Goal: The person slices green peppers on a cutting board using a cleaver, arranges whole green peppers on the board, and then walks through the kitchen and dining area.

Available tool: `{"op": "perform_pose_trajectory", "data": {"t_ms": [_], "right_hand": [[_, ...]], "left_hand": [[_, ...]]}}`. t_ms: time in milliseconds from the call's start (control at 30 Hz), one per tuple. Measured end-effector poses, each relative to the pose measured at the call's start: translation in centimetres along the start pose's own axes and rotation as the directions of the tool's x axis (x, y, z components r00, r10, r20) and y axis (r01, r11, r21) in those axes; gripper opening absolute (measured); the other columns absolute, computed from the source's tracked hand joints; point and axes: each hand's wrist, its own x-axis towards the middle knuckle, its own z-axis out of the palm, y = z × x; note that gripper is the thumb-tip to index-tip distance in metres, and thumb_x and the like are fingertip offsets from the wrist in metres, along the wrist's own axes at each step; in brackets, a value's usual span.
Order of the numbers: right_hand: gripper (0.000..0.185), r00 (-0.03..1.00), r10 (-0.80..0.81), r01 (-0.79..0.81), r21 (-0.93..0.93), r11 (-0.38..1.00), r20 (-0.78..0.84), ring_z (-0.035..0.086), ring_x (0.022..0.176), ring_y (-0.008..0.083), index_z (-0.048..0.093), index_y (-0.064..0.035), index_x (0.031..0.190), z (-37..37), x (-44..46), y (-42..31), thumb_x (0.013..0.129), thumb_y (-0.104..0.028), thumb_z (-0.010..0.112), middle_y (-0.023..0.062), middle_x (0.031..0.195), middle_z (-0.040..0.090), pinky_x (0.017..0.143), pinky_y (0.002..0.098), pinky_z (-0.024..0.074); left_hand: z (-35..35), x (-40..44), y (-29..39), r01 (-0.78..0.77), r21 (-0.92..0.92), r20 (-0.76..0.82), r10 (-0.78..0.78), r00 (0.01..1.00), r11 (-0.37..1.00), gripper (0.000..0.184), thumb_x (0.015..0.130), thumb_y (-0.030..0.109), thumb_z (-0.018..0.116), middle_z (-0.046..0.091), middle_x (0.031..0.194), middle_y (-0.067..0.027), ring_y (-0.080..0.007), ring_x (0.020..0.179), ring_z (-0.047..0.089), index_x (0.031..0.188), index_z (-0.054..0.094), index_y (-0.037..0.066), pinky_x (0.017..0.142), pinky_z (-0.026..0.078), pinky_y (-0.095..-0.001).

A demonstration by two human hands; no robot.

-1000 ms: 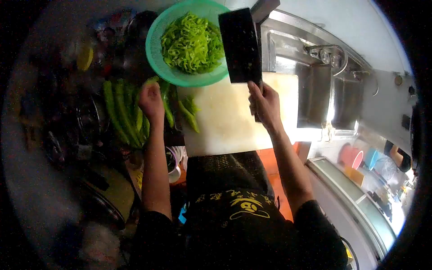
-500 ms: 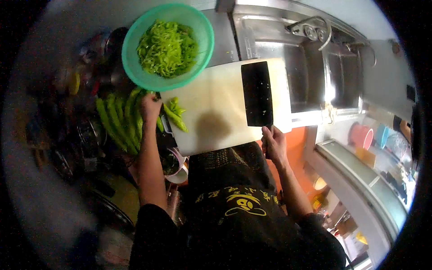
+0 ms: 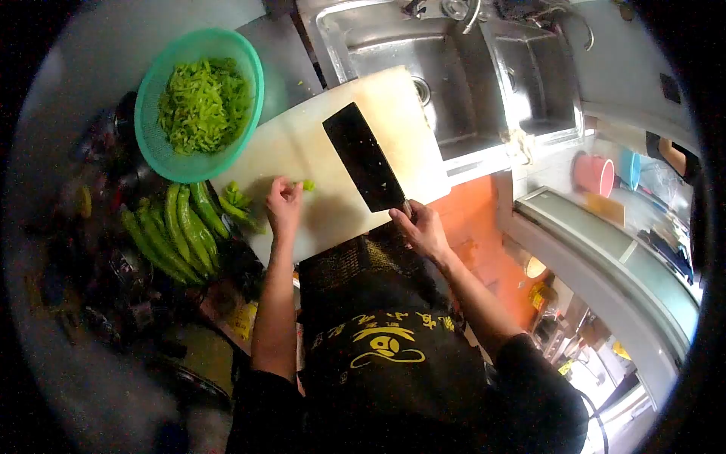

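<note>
My right hand (image 3: 423,233) is wrapped round the handle of a cleaver (image 3: 361,155), whose dark, wide blade is over the white cutting board (image 3: 412,136). Specks of green cling to the blade. Above the board's left half, my left hand (image 3: 283,206) pinches a green pepper (image 3: 307,185); only a short end shows past the fingers. A few pepper pieces (image 3: 236,200) lie at the board's left edge. Several long whole green peppers (image 3: 175,231) are heaped just left of it. At the upper left, a green colander (image 3: 257,91) holds sliced green pepper (image 3: 204,106).
A steel double sink (image 3: 454,91) with taps lies beyond the board. Dark clutter stands on the left. To the right are an orange floor (image 3: 473,219), a glass-topped cabinet (image 3: 605,242) and a pink bucket (image 3: 594,174). Part of another person's arm shows at the far right.
My left hand has moved from the whole peppers to over the board, now with a pepper in it. The cleaver has shifted left and tilted. The whole view has turned.
</note>
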Motion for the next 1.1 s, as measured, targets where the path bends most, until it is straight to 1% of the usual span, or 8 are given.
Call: {"op": "perform_pose_trajectory", "data": {"t_ms": [67,167,200,400,667,833,933,1100], "right_hand": [[0.037,0.999,-0.04,0.042,-0.073,0.996,0.02,0.045,0.055,0.0124,0.061,0.0012,0.083,0.3,-0.2,-0.1,0.093,-0.034,0.07,0.0083,0.058,0.053,0.052,0.0335,0.0409],[0.035,0.994,-0.102,0.109,-0.21,0.972,0.043,0.05,0.054,0.0165,0.064,0.0008,0.089,0.4,-0.6,-1.4,0.093,-0.034,0.07,0.012,0.061,0.057,0.053,0.0351,0.0435],[0.035,0.993,-0.106,0.115,-0.225,0.968,0.052,0.052,0.054,0.0182,0.064,0.0006,0.091,0.7,-0.7,-1.7,0.093,-0.034,0.07,0.0135,0.062,0.058,0.053,0.0357,0.0443],[0.031,0.989,-0.072,0.115,-0.347,0.931,0.133,0.067,0.077,0.0428,0.06,-0.0024,0.101,2.1,-1.1,-2.5,0.093,-0.031,0.069,0.0227,0.08,0.068,0.066,0.0468,0.0527],[0.034,0.96,-0.219,0.276,-0.446,0.851,0.176,0.068,0.081,0.0414,0.058,-0.0024,0.103,2.7,-2.5,-2.6,0.095,-0.035,0.064,0.0214,0.086,0.07,0.071,0.0482,0.0551],[0.036,0.963,-0.179,0.259,-0.498,0.828,0.204,0.067,0.078,0.0421,0.056,-0.003,0.102,2.9,-3.2,-1.6,0.099,-0.038,0.057,0.0224,0.082,0.068,0.067,0.05,0.0541],[0.03,0.976,-0.117,0.192,-0.484,0.854,0.182,0.063,0.08,0.0481,0.054,-0.0027,0.101,2.7,-3.3,-1.6,0.101,-0.033,0.054,0.0264,0.08,0.064,0.066,0.0537,0.05],[0.029,0.971,-0.151,0.228,-0.515,0.826,0.188,0.062,0.075,0.0491,0.053,-0.0042,0.099,2.6,-3.2,-1.3,0.102,-0.033,0.052,0.0268,0.077,0.063,0.061,0.0556,0.0474]], "left_hand": [[-1.5,-1.6,2.6,-0.013,0.191,-0.096,0.032,0.995,0.982,0.019,0.083,0.009,0.073,0.065,0.104,-0.0134,-0.0236,0.085,0.064,0.099,0.067,0.002,0.072,0.052,-0.0366],[-1.5,-2.0,-0.1,-0.655,0.48,0.086,0.712,0.697,0.583,0.023,0.082,0.007,0.07,0.061,0.119,-0.0122,-0.0286,0.102,0.061,0.105,0.068,0.004,0.084,0.052,-0.0392],[-1.8,-1.8,1.1,-0.702,0.462,0.119,0.746,0.655,0.542,0.026,0.083,0.005,0.065,0.063,0.117,-0.01,-0.0302,0.111,0.058,0.109,0.069,0.003,0.091,0.051,-0.0425],[-0.9,0.6,-0.3,-0.839,0.408,0.266,0.832,0.487,0.36,0.022,0.083,0.008,0.061,0.065,0.109,-0.011,-0.0292,0.108,0.06,0.102,0.068,0.001,0.089,0.052,-0.041],[1.2,-0.5,-4.8,-0.803,0.467,0.282,0.798,0.532,0.37,0.021,0.074,0.007,0.064,0.064,0.102,-0.0138,-0.0332,0.102,0.06,0.095,0.067,0.0,0.078,0.055,-0.0431],[1.1,-0.9,-5.7,-0.786,0.48,0.341,0.743,0.576,0.389,0.003,0.066,0.006,0.066,0.061,0.08,-0.0123,-0.0328,0.083,0.061,0.065,0.064,0.004,0.06,0.052,-0.0428],[1.4,-0.6,-5.0,-0.794,0.477,0.234,0.816,0.528,0.377,0.018,0.064,0.004,0.066,0.056,0.069,-0.0109,-0.0309,0.072,0.059,0.049,0.056,0.007,0.054,0.049,-0.0423],[1.3,-0.4,-4.8,-0.808,0.439,0.24,0.816,0.526,0.392,0.015,0.066,0.004,0.066,0.058,0.076,-0.0105,-0.0308,0.077,0.06,0.055,0.056,0.007,0.06,0.052,-0.0421]]}}
